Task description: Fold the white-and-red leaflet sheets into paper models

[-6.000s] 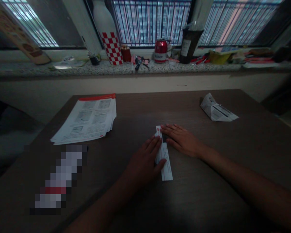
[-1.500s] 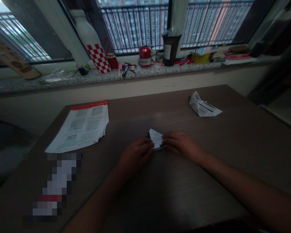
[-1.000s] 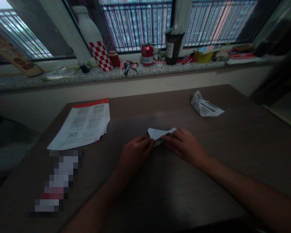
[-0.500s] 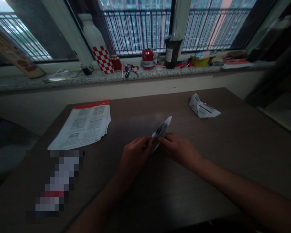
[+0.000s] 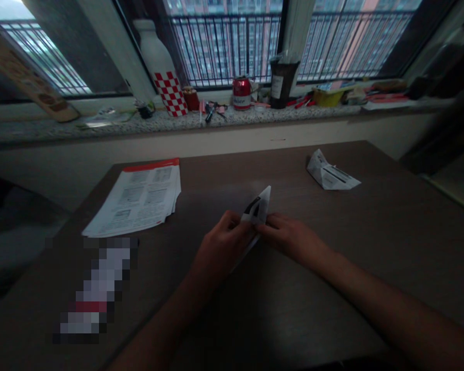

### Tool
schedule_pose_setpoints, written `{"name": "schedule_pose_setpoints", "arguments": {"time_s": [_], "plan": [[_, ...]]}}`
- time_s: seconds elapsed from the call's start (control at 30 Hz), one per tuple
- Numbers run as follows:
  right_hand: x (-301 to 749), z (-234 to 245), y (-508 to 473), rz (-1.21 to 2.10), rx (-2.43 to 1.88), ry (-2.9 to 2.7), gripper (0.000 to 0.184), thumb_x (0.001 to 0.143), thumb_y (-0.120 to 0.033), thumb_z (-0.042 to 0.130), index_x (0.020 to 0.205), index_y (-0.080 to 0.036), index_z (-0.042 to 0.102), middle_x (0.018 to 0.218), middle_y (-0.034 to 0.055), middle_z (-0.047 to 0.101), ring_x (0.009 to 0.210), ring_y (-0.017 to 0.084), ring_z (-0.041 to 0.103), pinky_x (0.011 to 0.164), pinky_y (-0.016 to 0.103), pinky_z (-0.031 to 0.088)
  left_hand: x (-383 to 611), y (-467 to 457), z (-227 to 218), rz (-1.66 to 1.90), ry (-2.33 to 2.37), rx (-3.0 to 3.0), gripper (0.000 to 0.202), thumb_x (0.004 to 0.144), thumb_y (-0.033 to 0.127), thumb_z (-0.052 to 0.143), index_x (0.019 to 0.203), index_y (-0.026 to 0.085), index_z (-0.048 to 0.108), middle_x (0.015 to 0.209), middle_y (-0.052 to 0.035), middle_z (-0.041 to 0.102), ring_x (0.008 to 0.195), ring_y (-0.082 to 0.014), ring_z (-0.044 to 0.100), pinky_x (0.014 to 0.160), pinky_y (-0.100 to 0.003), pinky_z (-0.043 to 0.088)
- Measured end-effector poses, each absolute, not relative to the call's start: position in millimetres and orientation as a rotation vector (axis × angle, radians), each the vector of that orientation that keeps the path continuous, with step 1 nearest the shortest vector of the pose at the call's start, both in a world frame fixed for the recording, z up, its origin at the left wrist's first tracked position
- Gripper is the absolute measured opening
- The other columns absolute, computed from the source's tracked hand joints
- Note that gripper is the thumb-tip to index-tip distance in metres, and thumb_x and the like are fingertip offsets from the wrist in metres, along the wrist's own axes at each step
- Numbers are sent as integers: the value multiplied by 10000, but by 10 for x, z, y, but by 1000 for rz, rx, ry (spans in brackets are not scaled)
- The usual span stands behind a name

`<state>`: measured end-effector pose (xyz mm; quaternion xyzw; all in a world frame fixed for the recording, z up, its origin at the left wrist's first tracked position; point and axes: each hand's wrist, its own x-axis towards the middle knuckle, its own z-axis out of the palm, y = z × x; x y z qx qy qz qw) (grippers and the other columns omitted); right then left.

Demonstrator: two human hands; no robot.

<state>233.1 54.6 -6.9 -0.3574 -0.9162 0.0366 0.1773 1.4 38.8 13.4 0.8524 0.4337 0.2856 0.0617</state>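
A folded piece of printed paper (image 5: 260, 206) stands tilted above the middle of the table, its pointed tip up and away from me. My left hand (image 5: 228, 238) grips its left side, fingers closed and thumb pressed against it. On the other side my right hand (image 5: 288, 232) pinches the same paper near its lower fold. The fingers hide much of the paper's middle, and a pale lower edge shows beneath them. Farther back at the right lies a second folded paper shape (image 5: 332, 175), like a small boat, which neither hand touches.
A stack of printed sheets (image 5: 143, 198) lies at the table's back left, with a blurred-out object (image 5: 100, 288) nearer me. Along the granite windowsill (image 5: 119, 129) stand a checkered bottle (image 5: 170, 93), a red can (image 5: 242, 94), a dark cup (image 5: 282, 85) and a yellow container (image 5: 327, 98).
Both hands have shifted slightly on the folded paper, which now shows more of its printed face and lower edge. The whole view has swung a little to the left.
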Motion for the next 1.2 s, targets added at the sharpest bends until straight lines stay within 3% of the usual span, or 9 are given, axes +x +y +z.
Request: {"name": "schedule_pose_setpoints", "arguments": {"time_s": [0.13, 0.27, 0.43, 0.63, 0.83, 1.03, 1.2], "plan": [[2374, -6, 544, 118, -1000, -2629, 281, 1032, -177, 580, 1296, -250, 643, 1133, 89, 706, 988, 247, 679, 759, 324, 517, -22, 394, 143, 769, 1365, 2577, 217, 1025, 134, 526, 1105, 216, 710, 1046, -53, 596, 831, -154, 673, 744, -275, 589], [2406, 45, 547, 113, -1015, -2636, 261, 1035, -188, 578, 1264, -274, 668, 1104, 85, 708, 978, 243, 676, 750, 328, 524, -74, 405, 163, 698, 1470, 2573, 233, 1032, 165, 532, 1151, 240, 719, 1045, -44, 599, 801, -150, 653, 700, -262, 557], [2436, 84, 558, 141, -1029, -2627, 237, 1059, -234, 539, 1237, -246, 695, 1060, 92, 707, 947, 251, 667, 745, 344, 524, -144, 443, 197, 668, 1539, 2590, 216, 1004, 153, 549, 1074, 228, 739, 1012, -42, 616, 775, -156, 638, 659, -257, 528], [2483, 114, 589, 237, -1040, -2587, 248, 1059, -227, 528, 1216, -235, 721, 1102, 105, 714, 962, 251, 670, 783, 357, 529, -215, 482, 144, 663, 1595, 2558, 223, 988, 167, 570, 1114, 234, 742, 1054, -49, 638, 784, -167, 658, 678, -273, 557], [2508, 69, 641, 257, -1062, -2564, 253, 1071, -252, 514, 1233, -251, 708, 1236, 109, 707, 1081, 268, 671, 868, 392, 554, -216, 497, 116, 648, 1541, 2637, 233, 989, 113, 558, 1127, 199, 725, 1213, -88, 639, 971, -214, 696, 827, -331, 595], [2547, 71, 646, 302, -966, -2559, 317, 1024, -203, 545, 1317, -218, 666, 1298, 146, 664, 1140, 294, 656, 927, 447, 572, -211, 484, 106, 608, 1510, 2654, 225, 1022, 127, 538, 1164, 233, 677, 1092, -48, 666, 837, -163, 694, 649, -237, 528], [2570, 95, 618, 409, -937, -2475, 296, 1029, -238, 561, 1299, -189, 671, 1337, 169, 609, 1133, 277, 665, 950, 435, 583, -218, 487, 58, 625, 1550, 2643, 175, 1062, 197, 504, 1133, 245, 657, 1013, -35, 663, 767, -156, 674, 572, -226, 467]]}}
